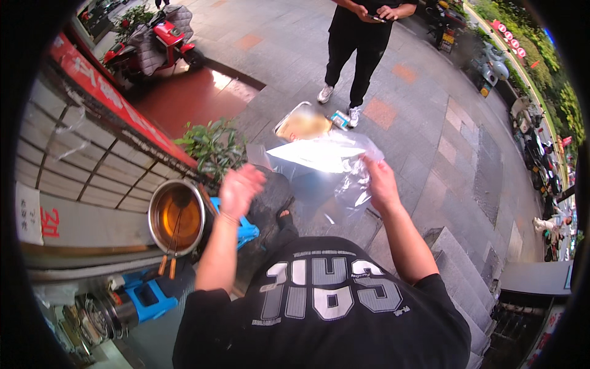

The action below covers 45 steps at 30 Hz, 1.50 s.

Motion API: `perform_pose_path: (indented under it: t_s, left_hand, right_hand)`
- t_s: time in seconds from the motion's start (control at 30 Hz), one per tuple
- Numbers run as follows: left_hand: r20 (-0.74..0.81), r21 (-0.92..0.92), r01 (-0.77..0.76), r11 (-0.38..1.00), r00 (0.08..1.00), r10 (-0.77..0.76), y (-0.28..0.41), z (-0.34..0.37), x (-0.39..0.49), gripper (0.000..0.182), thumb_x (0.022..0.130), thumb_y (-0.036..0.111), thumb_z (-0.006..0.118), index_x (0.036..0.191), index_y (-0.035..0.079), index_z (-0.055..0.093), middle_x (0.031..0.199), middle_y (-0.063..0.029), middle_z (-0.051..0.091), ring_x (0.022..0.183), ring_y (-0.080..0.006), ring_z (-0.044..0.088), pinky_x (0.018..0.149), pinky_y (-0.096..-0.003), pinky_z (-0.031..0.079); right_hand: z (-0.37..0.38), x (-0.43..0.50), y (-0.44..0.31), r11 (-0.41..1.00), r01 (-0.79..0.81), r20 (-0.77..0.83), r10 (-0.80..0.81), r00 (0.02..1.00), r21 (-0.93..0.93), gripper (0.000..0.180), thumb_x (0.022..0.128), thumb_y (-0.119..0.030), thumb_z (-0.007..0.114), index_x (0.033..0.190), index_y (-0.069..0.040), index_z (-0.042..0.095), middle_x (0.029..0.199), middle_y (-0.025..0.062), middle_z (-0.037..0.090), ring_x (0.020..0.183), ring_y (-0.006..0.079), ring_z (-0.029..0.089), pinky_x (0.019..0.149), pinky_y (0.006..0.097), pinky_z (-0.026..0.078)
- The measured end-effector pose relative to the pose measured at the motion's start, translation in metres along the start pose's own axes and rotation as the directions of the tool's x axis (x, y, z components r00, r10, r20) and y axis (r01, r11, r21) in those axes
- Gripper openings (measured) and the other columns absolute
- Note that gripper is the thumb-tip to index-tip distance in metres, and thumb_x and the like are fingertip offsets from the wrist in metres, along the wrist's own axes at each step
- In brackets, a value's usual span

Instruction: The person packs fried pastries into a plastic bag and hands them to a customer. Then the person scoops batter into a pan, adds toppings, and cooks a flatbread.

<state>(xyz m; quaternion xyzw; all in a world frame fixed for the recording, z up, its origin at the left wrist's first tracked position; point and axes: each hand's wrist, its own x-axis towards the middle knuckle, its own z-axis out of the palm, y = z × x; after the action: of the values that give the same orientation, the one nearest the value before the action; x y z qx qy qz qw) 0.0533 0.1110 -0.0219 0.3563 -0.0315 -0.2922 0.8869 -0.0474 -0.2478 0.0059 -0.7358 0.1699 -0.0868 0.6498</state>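
A clear plastic bag (pixel 322 175), shiny with glare, hangs in front of my body. My right hand (pixel 381 182) grips its right edge between thumb and fingers. My left hand (pixel 242 190) is raised left of the bag, a little blurred, with its fingers apart and nothing seen in it. Below and left of that hand stands a metal pot (pixel 152 217) of amber liquid, with wooden-handled strainers (pixel 173 267) leaning in it. Beyond the bag lies a tray or box (pixel 302 122) with pale contents, blurred, and a small teal-and-white box (pixel 340 120) beside it.
A person (pixel 359 50) in black trousers stands ahead, holding a phone. A leafy plant (pixel 214 147) and a blue plastic stool (pixel 246 230) are near my left hand. A second blue stool (pixel 150 295) is lower left. A red scooter (pixel 168 39) is parked upper left; stone steps (pixel 461 276) rise at right.
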Motion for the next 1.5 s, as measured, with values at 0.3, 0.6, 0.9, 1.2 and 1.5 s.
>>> perform_pose_path:
  t_s: [0.3, 0.6, 0.9, 1.2, 1.5]
  left_hand:
    - [-0.011, 0.549, -0.005, 0.836, 1.0, 0.013, -0.045, 0.026, 0.08, 0.026, 0.093, 0.026, 0.059, 0.099, 0.002, 0.066, 0.085, -0.0055, 0.068, 0.081, -0.0124, 0.061, 0.078, -0.0281, 0.049]
    - [-0.245, 0.451, 0.239, 0.86, 0.96, -0.138, -0.055, 0.011, 0.131, 0.026, 0.093, 0.026, 0.059, 0.101, 0.002, 0.065, 0.089, -0.0068, 0.068, 0.08, -0.0141, 0.064, 0.071, -0.0265, 0.051]
    - [-0.381, 0.232, 0.248, 0.94, 0.913, -0.147, -0.076, 0.024, 0.136, 0.027, 0.094, 0.021, 0.058, 0.106, -0.002, 0.062, 0.096, -0.0095, 0.066, 0.085, -0.0169, 0.064, 0.075, -0.0316, 0.054]
    - [-0.654, -0.122, -0.36, 0.925, 0.73, 0.198, -0.053, 0.042, 0.132, 0.027, 0.096, 0.03, 0.053, 0.077, 0.011, 0.055, 0.075, -0.0074, 0.064, 0.07, -0.0202, 0.063, 0.066, -0.0342, 0.054]
    - [-0.685, 0.37, 0.011, 0.929, 0.679, 0.265, -0.041, 0.091, 0.171, 0.022, 0.096, 0.028, 0.053, 0.083, 0.011, 0.053, 0.06, 0.0053, 0.043, 0.048, -0.005, 0.037, 0.042, -0.0216, 0.031]
  right_hand:
    - [0.042, 0.077, 0.033, 0.998, -0.039, -0.127, 0.031, 0.991, -0.058, 0.024, 0.09, -0.023, 0.053, 0.103, -0.003, 0.061, 0.088, 0.0064, 0.058, 0.081, 0.0187, 0.054, 0.071, 0.0389, 0.043]
    - [0.088, 0.086, -0.025, 0.864, 0.155, 0.057, -0.146, 0.988, -0.48, 0.043, 0.078, -0.023, 0.073, 0.115, -0.005, 0.06, 0.09, 0.0079, 0.062, 0.076, 0.0177, 0.061, 0.066, 0.0303, 0.049]
    - [0.118, 0.129, 0.029, 0.891, 0.276, 0.538, -0.043, 0.842, -0.361, 0.025, 0.086, -0.029, 0.064, 0.098, -0.008, 0.07, 0.083, 0.0135, 0.064, 0.078, 0.0289, 0.062, 0.07, 0.0376, 0.048]
    - [0.044, 0.199, 0.081, 0.702, 0.391, 0.435, -0.128, 0.891, -0.595, 0.02, 0.086, -0.028, 0.062, 0.089, -0.01, 0.07, 0.091, 0.0126, 0.068, 0.084, 0.0319, 0.064, 0.072, 0.0406, 0.051]
    - [-0.01, 0.215, 0.105, 0.975, 0.045, 0.533, 0.08, 0.842, -0.217, 0.084, 0.079, -0.044, 0.071, 0.138, 0.005, 0.037, 0.117, 0.0183, 0.062, 0.11, 0.0247, 0.059, 0.095, 0.0341, 0.044]
